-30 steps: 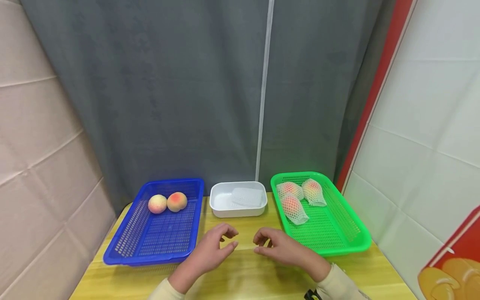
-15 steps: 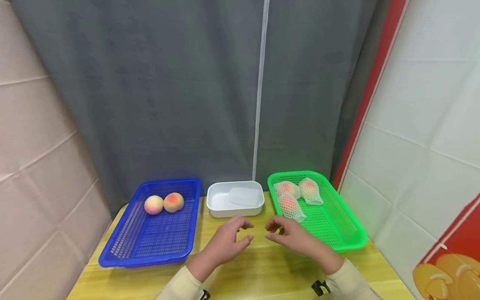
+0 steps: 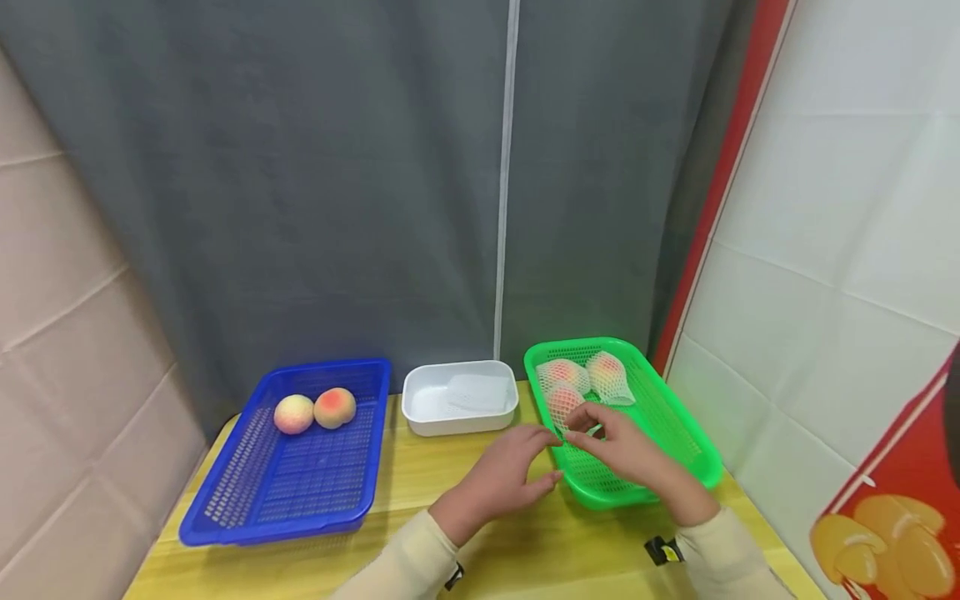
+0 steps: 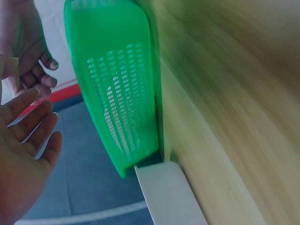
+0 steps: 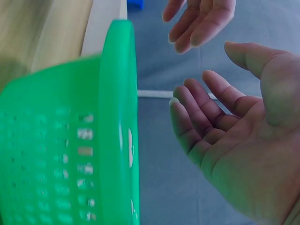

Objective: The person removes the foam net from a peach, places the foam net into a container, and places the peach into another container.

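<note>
My right hand (image 3: 622, 446) hovers over the near left part of a green basket (image 3: 693, 433), fingers loosely bent and holding nothing. Beside it, just left of the basket's rim, hangs my left hand (image 3: 506, 471), also with nothing in it. Both wrist views show the fingers relaxed, the palms facing each other. Inside the green basket, at its far left, lie three peaches in white foam nets: one netted peach (image 3: 562, 373) at the back, another netted peach (image 3: 611, 375) to its right, and a nearer netted peach (image 3: 564, 402) partly hidden by my right hand.
On the left stands a blue basket (image 3: 322, 467) with two bare peaches, a paler peach (image 3: 293, 414) and a redder peach (image 3: 334, 407). Between the baskets a white tray (image 3: 459, 425) holds white netting (image 3: 478, 392). A grey curtain (image 3: 300, 208) hangs behind the wooden table (image 3: 420, 492).
Both hands have moved right, from the middle of the table to the green basket. The right hand is now over it. The head view has turned slightly to the right.
</note>
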The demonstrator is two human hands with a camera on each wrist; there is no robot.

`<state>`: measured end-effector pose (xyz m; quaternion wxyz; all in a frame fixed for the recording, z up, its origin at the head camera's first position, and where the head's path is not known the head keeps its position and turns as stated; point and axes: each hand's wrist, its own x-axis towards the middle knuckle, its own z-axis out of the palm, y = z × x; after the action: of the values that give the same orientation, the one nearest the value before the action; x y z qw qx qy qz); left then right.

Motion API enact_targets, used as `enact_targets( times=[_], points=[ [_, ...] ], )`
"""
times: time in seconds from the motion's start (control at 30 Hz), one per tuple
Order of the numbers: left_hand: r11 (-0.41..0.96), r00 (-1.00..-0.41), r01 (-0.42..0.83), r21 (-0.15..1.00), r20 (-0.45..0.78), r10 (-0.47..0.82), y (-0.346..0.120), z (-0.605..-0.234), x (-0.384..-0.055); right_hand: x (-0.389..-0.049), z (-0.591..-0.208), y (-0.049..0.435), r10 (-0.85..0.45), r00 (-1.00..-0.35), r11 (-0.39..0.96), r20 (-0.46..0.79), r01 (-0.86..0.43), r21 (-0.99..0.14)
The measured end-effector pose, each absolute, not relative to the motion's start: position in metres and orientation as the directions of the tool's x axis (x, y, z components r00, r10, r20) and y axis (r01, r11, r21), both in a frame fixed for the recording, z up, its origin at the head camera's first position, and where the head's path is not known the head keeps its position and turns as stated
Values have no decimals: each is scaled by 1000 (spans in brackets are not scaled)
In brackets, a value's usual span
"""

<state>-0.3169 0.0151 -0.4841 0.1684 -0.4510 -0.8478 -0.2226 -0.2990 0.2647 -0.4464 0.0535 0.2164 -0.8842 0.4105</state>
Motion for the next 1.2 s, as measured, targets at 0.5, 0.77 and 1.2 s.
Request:
enact_targets(
  times=[0.5, 0.77, 1.2],
  points=[
    [531, -467, 843, -88, 374, 802, 73, -503, -329, -311, -433, 296, -280, -921, 622, 271, -389, -679],
    [532, -466, 838, -118, 352, 812, 87, -522, -337, -327, -421, 300, -295, -921, 662, 254, -389, -641],
    [540, -474, 833, -123, 346, 810, 89, -529, -338, -382, -425, 306, -348, -918, 738, 191, -394, -548]
  ],
)
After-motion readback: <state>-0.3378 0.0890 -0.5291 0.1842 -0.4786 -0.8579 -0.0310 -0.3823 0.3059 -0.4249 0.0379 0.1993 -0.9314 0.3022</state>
